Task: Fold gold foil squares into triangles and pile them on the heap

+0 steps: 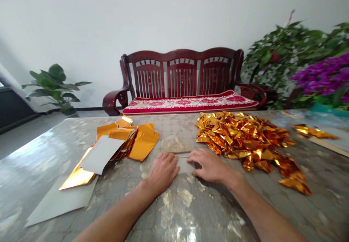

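My left hand (163,171) and my right hand (209,165) lie side by side on a small grey sheet of paper (185,163) on the glossy marbled table (174,205). Both hands press down on it, fingers bent over its edges; most of the sheet is hidden under them. To the left lies a loose stack of flat gold foil sheets (128,140), some turned white side up. To the right sits a heap of several folded gold foil pieces (245,138).
A large white sheet (61,200) lies at the near left of the table. More gold pieces (315,132) rest at the far right. Behind the table stand a dark wooden bench with a red cushion (188,85), a potted plant (56,85) and purple flowers (324,76).
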{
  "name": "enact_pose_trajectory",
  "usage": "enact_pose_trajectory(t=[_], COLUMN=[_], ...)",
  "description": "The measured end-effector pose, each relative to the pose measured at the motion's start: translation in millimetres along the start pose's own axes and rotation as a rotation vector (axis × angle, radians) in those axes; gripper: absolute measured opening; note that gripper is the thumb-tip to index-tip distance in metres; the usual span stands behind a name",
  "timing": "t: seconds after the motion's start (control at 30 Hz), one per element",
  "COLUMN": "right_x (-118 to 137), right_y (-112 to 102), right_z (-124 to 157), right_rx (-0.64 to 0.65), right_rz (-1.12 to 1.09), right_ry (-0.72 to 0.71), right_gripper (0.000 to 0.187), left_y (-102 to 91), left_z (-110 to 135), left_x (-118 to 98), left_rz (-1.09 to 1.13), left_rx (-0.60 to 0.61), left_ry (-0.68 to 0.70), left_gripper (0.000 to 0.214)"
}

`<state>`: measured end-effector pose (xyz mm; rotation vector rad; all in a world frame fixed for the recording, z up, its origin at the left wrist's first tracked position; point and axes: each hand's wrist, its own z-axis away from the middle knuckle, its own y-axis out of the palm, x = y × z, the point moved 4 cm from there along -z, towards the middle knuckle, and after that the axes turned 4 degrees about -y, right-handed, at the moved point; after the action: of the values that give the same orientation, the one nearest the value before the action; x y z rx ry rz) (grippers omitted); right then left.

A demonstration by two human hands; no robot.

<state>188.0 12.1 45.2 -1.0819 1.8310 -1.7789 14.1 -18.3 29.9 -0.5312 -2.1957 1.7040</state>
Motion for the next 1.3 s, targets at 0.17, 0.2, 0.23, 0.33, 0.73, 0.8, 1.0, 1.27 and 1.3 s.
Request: enact_pose_trajectory(t=[0.17, 0.2, 0.23, 0.33, 0.73, 0.8, 1.0, 1.27, 1.3], right_x=[5.0, 6.2, 7.0, 6.3, -8.1, -7.8, -7.4, -6.9, -6.7], right_y=[2.0, 3.2, 4.2, 5.5, 7.1, 10.0, 15.9, 18.8, 18.6], right_z=[0.0, -1.1, -2.2, -3.7, -6.4, -8.9, -12.2, -14.2, -14.4], right_rx=[-0.013, -0.023, -0.035, -0.073, -0.186, -0.195, -0.264, -0.311, -0.31], right_rz=[0.121, 0.141, 0.156, 0.161, -0.007, 0.023, 0.052, 0.086, 0.091], right_ry=[-0.048, -0.038, -0.024, 0.024, 0.21, 0.238, 0.357, 0.367, 0.369], right_gripper=[0.012, 0.013, 0.015, 0.018, 0.031, 0.035, 0.021, 0.014, 0.014], left_y=[-1.7, -2.5, -3.3, -3.5, -2.5, -3.1, 1.7, 4.6, 4.9], left_z=[0.5, 0.5, 0.5, 0.4, -4.8, -5.4, -5.6, -9.0, -9.4], left_x=[0.4, 0.8, 1.1, 2.9, 11.9, 14.3, 24.6, 29.7, 30.2], left_rz=[0.053, 0.061, 0.066, 0.06, 0.168, 0.211, 0.248, 0.217, 0.22], left_rx=[0.009, 0.008, 0.007, 0.002, -0.016, -0.017, -0.022, -0.06, -0.065], left_ry=[0.0, 0.001, 0.004, 0.003, -0.079, -0.112, -0.296, -0.404, -0.409], left_gripper=[0.032, 0.035, 0.036, 0.026, 0.03, 0.034, 0.031, 0.026, 0.025])
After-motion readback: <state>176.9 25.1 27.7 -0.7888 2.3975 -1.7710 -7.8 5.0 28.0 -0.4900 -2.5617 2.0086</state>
